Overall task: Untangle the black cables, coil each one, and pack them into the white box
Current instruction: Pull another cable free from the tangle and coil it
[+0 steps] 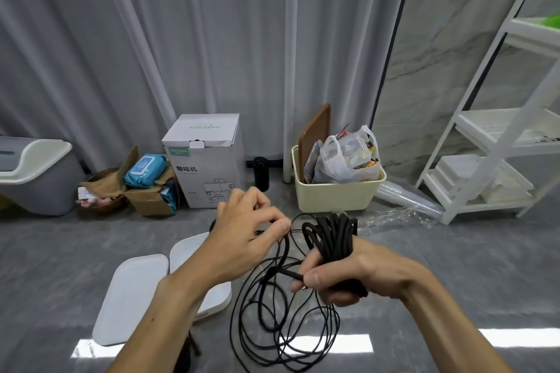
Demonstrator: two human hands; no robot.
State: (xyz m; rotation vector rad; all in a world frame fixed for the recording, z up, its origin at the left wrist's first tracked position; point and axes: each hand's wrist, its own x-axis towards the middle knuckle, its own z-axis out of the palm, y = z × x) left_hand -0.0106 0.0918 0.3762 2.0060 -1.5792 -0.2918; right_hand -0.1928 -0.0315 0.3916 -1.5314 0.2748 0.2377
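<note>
black cable [281, 321] | coil wrapped round right hand [342, 269] fingers, gripped | left hand [251, 230] fingers pinching strand

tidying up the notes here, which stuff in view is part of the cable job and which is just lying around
Part of the job:
- coiled black cable, gripped by the right hand
- loose black cable loops, strand pinched by the left hand
- white box and white lid

Just lying about:
- coffee machine carton
- cream bin
- white shelf rack
- wipes pack
</note>
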